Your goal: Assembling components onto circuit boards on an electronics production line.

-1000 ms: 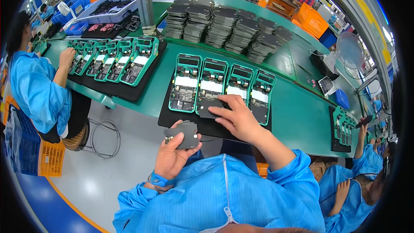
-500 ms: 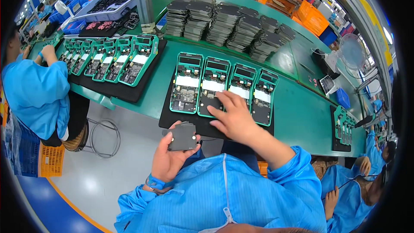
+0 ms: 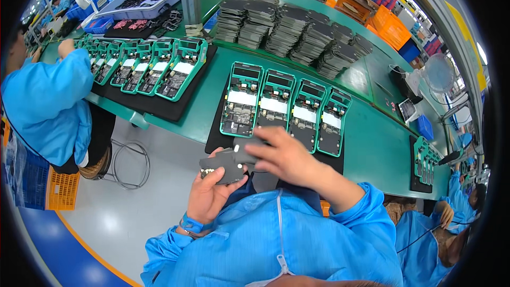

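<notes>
My left hand (image 3: 207,199) is closed round a small stack of thin black plates (image 3: 227,170), thumb on top. Just above the stack, my right hand (image 3: 292,157), slightly blurred, pinches a single black plate (image 3: 244,150) with a pale dot on it. Beyond the hands, several green device housings lie in a row on a black mat (image 3: 215,141). In the leftmost housing (image 3: 239,114) bare circuitry shows below a white strip. Dark plates cover the lower parts of the two right housings (image 3: 330,141). My right hand hides the lower end of the second housing (image 3: 275,93).
Tall stacks of dark plates (image 3: 292,32) stand at the back of the green table (image 3: 372,138). To the left, more green housings (image 3: 180,72) sit on another mat beside a co-worker in blue (image 3: 48,101). A fan (image 3: 440,72) stands at the right.
My right hand has moved back from over the second housing to the stack, and now has a plate between its fingers. My left thumb has shifted onto the stack's top. The view has shifted slightly.
</notes>
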Available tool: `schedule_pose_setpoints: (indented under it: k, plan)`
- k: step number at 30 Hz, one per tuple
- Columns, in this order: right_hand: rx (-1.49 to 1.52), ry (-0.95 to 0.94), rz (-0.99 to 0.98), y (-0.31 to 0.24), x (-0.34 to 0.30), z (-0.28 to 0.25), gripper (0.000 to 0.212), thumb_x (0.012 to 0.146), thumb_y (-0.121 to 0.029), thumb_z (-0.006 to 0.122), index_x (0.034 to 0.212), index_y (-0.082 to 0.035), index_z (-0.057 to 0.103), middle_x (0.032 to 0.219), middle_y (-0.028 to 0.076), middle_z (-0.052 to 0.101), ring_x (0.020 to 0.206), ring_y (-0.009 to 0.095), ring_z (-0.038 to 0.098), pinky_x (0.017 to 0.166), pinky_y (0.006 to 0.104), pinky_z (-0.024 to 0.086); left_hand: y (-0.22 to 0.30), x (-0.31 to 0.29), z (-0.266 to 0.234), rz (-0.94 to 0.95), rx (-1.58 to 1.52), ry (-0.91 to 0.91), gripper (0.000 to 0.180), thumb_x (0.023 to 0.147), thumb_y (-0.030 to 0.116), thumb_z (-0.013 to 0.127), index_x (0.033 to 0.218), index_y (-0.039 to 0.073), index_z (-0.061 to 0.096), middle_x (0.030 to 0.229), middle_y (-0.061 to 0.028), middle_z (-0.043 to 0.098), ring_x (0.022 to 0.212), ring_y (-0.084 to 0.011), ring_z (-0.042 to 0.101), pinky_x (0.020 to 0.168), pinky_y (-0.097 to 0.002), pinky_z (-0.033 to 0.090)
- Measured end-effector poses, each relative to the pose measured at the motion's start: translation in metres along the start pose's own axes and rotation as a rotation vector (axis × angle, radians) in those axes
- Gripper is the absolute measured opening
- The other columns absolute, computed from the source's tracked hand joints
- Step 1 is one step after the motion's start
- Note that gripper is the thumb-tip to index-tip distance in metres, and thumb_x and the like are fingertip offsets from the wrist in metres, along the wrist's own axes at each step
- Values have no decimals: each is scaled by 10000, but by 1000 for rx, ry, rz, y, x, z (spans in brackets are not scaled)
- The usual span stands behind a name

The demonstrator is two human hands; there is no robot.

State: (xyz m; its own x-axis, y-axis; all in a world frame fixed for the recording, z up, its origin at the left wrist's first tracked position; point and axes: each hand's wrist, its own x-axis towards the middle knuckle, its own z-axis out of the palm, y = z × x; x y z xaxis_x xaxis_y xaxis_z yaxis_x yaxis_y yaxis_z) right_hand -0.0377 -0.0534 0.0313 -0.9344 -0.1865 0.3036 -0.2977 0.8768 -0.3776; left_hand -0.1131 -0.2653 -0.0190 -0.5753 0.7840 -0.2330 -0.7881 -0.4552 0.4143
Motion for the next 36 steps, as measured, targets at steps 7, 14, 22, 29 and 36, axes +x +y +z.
schedule_pose_setpoints:
  k: [7, 14, 22, 29, 36]
  plan:
    - [-146, 156, 73, 28, 33, 22, 382, 801, -186, 697, 1172, -130, 623, 1260, 148, 505, 1165, 350, 467, 971, 427, 414, 6, -6, -9, 38, 84, 70, 481, 925, 80, 513, 1375, 17, 355, 1289, -214, 489, 1187, -390, 511, 969, -528, 463]
    - [-197, 71, 63, 27, 37, 28, 396, 811, -223, 685, 1194, -151, 616, 1275, 147, 501, 1198, 348, 442, 985, 454, 389, 11, -11, -15, 55, 82, 83, 454, 928, 70, 494, 1354, -26, 368, 1290, -221, 494, 1217, -395, 486, 985, -548, 445]
    - [-437, 25, 115, -3, 30, 37, 505, 772, -321, 701, 1216, -111, 584, 1303, 188, 469, 1254, 381, 384, 1050, 516, 285, 20, -10, -24, 150, 4, 155, 381, 905, 33, 509, 1262, -72, 426, 1218, -230, 533, 1157, -376, 531, 970, -558, 455]
    - [-248, 505, 367, 0, -64, -27, 338, 761, -88, 692, 1090, -58, 621, 1096, 142, 557, 995, 325, 532, 871, 414, 450, 24, -7, -19, 151, 65, 146, 387, 900, 32, 515, 1257, -87, 431, 1207, -239, 534, 1150, -377, 534, 964, -559, 461]
    - [24, 575, 1009, 73, -176, -33, 393, 929, -197, 554, 1264, -5, 479, 1103, 144, 590, 895, 206, 585, 774, 344, 482, 27, 19, -15, 101, 204, 94, 441, 903, 63, 527, 1307, -53, 394, 1279, -216, 497, 1194, -379, 499, 1000, -538, 431]
